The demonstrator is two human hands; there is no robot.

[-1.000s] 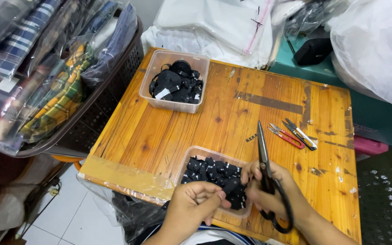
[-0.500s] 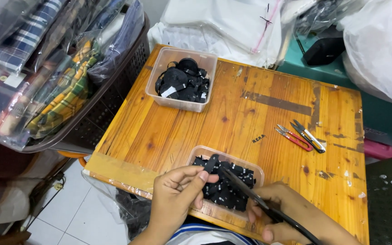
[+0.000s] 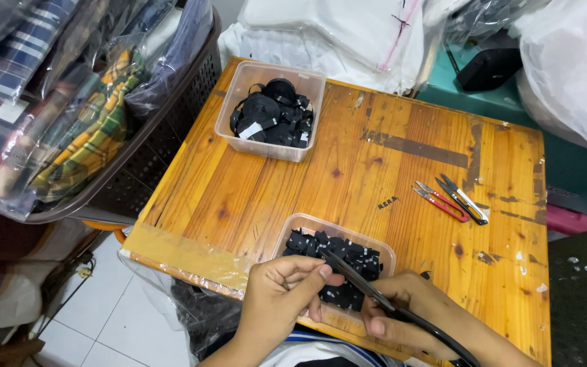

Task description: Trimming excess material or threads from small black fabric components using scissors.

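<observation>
A clear plastic tub of small black pieces stands at the near edge of the wooden table. My left hand hovers over the tub's near left side, thumb and fingers pinched together at the tip of the scissors; what it pinches is too small to tell. My right hand grips the black handles of long scissors, whose blades point up and left across the tub toward my left fingertips.
A second clear tub with black straps and rolls sits at the table's far left. Red and white thread snips lie at the right. A brown basket of bagged plaid cloth stands left; white bags crowd the back.
The scissors swung from upright beside the tub to lying slanted across it. My left hand rose from the tub, closing its fingers at the blade tip. The camera tilted slightly.
</observation>
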